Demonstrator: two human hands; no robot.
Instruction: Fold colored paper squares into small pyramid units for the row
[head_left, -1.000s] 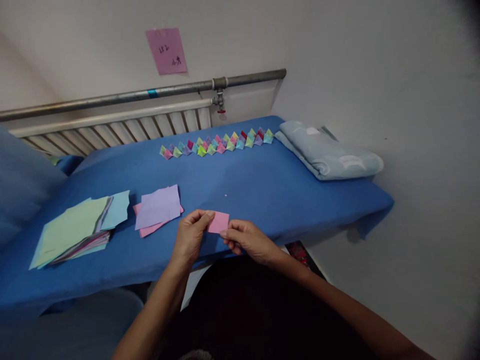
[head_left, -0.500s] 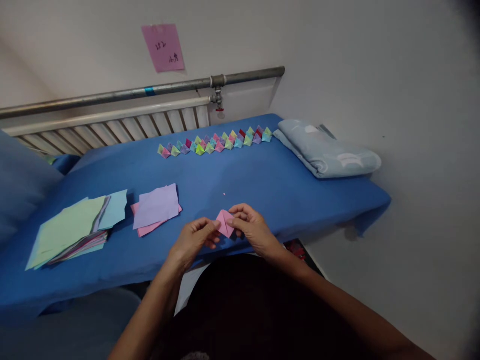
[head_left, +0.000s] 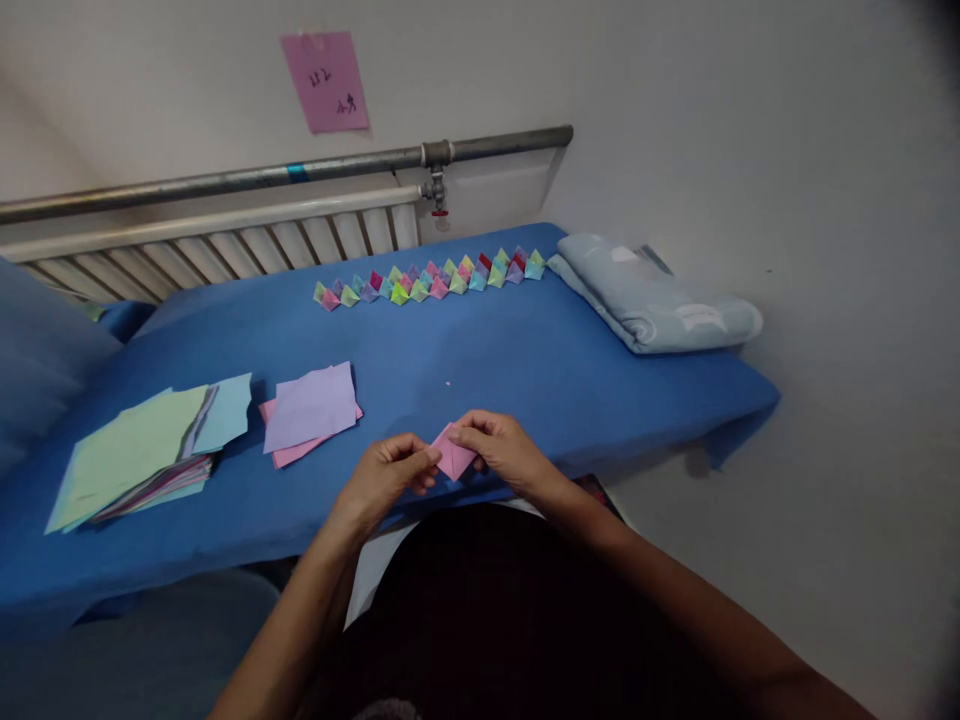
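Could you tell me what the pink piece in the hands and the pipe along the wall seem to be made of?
The pink piece, pinched between the left hand and right hand, looks like thin matte paper: it holds sharp creases. The pipe looks like dull grey metal, with a threaded fitting.

- One view only — a head-worn camera, looking forward and down over the blue-covered surface (head_left: 525, 370).
- Both forearms enter from the bottom edge (close to the lens).
- Far end — radiator (head_left: 225, 250) and wall, well back.
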